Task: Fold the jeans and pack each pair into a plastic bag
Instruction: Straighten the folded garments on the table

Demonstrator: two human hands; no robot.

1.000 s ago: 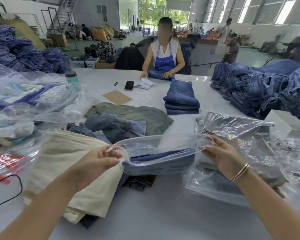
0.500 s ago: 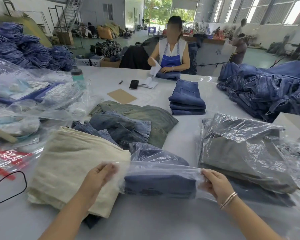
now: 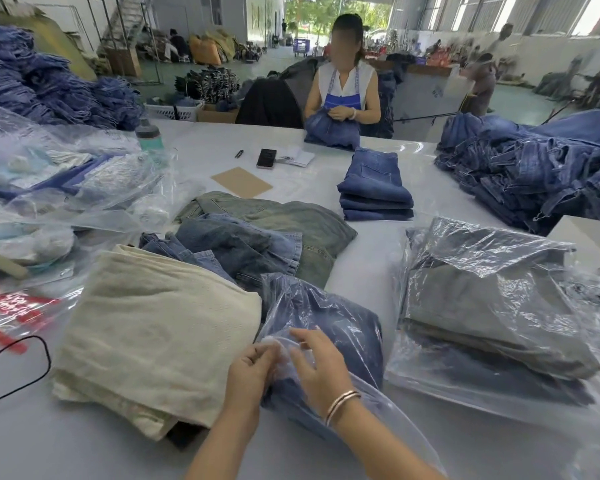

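Blue jeans point(image 3: 329, 317) sit inside the plastic bag point(image 3: 354, 344) on the tabletop point(image 3: 361, 271). Left hand point(image 3: 248, 372) pinches the bag's mouth, right hand point(image 3: 317, 365) fingers loosely spread there. I'd squeeze air out first, then seal evenly across.

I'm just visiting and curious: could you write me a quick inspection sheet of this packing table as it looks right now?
Surface: white table, crowded.
Job's things: blue jeans inside a clear plastic bag in front of the person; bagged jeans to the right; loose jeans behind; folded blue stack further back.
Clutter: cream fabric, phone, cardboard piece, bottle, pen.
Hands: left hand pinches the bag's edge; right hand rests on the bag, fingers spread.
Cables: black cord at the left edge.
Surroundings: another worker across the table, denim heaps.
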